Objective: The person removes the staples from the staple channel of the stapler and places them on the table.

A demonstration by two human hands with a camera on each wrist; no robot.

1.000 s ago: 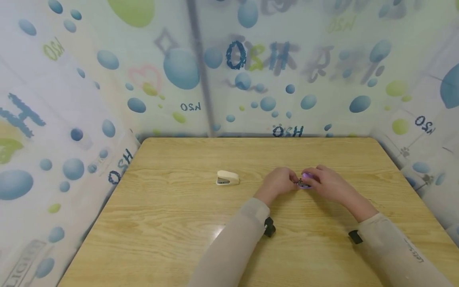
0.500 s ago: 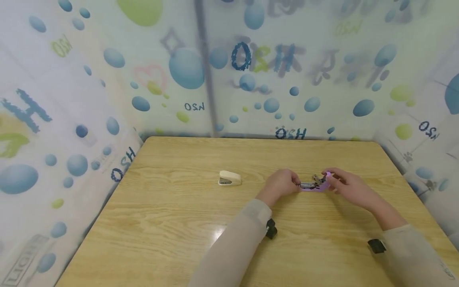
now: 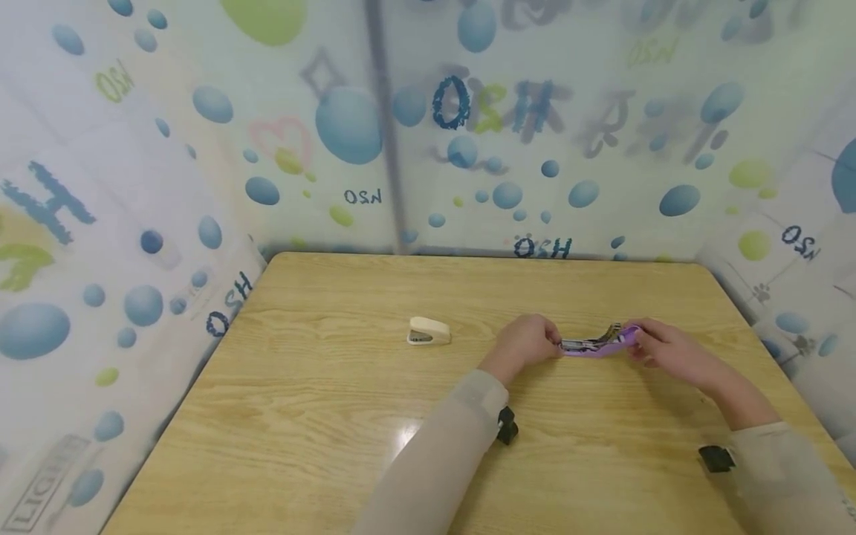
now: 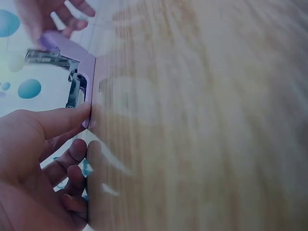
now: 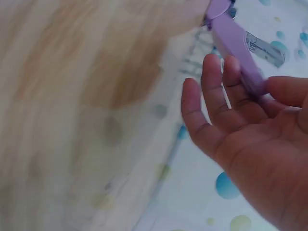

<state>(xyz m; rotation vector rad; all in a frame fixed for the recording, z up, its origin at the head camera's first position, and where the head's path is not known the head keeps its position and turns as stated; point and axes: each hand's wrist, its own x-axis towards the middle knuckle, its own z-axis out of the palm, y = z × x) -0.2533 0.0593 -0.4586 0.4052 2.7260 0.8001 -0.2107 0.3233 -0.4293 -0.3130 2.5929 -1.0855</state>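
A purple stapler [image 3: 594, 351] lies spread wide on the table, its top swung far back to the right and its metal parts exposed. My left hand [image 3: 528, 340] pinches the base's left end between thumb and finger, also plain in the left wrist view, where the stapler base [image 4: 90, 79] meets the tabletop. At the other end my right hand [image 3: 669, 353] pinches the tip of the raised top. In the right wrist view the purple top [image 5: 236, 45] runs into the thumb and index finger, with the other fingers loosely extended. A metal strip [image 5: 265, 49] stands out beside it.
A cream stapler [image 3: 429, 331] stands on the wooden table [image 3: 321, 386], left of my left hand. Behind the table's far edge hangs a pale curtain wall [image 3: 428, 163] with blue bubble prints. Dark wrist devices [image 3: 507, 426] sit at both sleeves.
My right hand has moved right, swinging the purple stapler's top from closed to folded far back. The left hand has stayed at the base's left end.
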